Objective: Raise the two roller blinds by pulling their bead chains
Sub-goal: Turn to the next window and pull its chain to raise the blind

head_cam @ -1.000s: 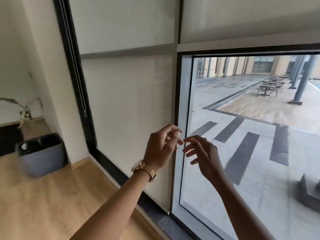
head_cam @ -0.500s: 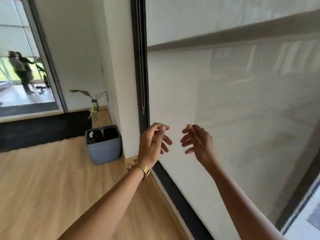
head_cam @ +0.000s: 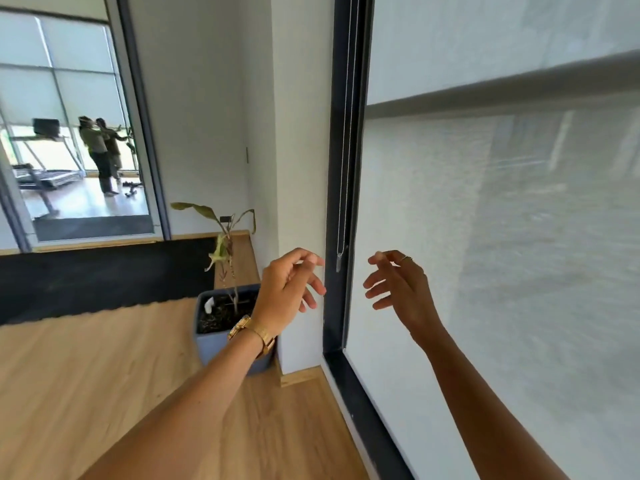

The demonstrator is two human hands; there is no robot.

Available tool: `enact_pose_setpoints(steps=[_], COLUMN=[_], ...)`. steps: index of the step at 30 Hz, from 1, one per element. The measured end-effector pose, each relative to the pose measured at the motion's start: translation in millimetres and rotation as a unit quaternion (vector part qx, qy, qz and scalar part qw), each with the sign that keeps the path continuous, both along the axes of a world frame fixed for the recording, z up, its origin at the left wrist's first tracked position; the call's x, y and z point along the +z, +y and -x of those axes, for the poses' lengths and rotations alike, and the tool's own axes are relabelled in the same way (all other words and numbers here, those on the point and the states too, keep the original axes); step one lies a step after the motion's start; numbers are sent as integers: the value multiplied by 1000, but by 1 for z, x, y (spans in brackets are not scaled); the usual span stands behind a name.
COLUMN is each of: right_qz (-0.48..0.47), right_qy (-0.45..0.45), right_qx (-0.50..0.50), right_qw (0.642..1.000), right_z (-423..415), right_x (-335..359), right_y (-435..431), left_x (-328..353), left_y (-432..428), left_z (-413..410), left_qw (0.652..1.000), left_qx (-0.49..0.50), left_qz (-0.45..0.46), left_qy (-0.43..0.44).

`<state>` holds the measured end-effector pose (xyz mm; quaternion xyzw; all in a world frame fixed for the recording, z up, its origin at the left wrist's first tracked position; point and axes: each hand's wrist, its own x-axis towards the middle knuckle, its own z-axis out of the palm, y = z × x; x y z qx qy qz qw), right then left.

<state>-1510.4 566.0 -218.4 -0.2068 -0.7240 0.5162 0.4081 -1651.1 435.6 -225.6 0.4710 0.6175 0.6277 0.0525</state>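
While both hands hang empty at mid-frame, the chain (head_cam: pixel 343 161) runs down the dark frame (head_cam: pixel 333 202) between them, ending in a small pale weight (head_cam: pixel 338 262) at about finger height. The left hand (head_cam: pixel 289 292) sits just left of that weight with fingers loosely spread and curled; the right hand (head_cam: pixel 398 289) sits just right of it, fingers fanned wide. Neither touches the chain. The blind (head_cam: pixel 502 237) fills the right half of the frame, fully down over the glass, so I judge this one is not yet raised.

The likeliest slip is seizing the wrong strand: the loop shows as two thin lines lying very close together, and pulling the wrong one would drive the blind down, not up. A pinch on such fine beads could also slide, or a sideways tug could drag the chain against the frame.

The chain is thin, silvery and beaded, though the beads are too small to make out. The blind is a matt, pale, woven-looking sheet, faintly translucent. The frame is smooth and black. At lower left lie warm wood-grain floor (head_cam: pixel 104 375) boards and a grey square planter (head_cam: pixel 221 344) holding a drooping plant.
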Motion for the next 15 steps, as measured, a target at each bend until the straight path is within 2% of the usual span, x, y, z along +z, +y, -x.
enact_pose_setpoints(steps=[6,15], right_qz=[6,11], right_qy=[6,6], right_qx=[-8,-45], right_qw=[1000,999], right_z=[156,323], right_x=[16,37], right_y=[83,221], left_x=[31,49], left_y=[99,266], left_z=[154,325], left_qw=[999,996], left_qx=[-22,39], left_qz=[15,-37], left_qy=[44,76])
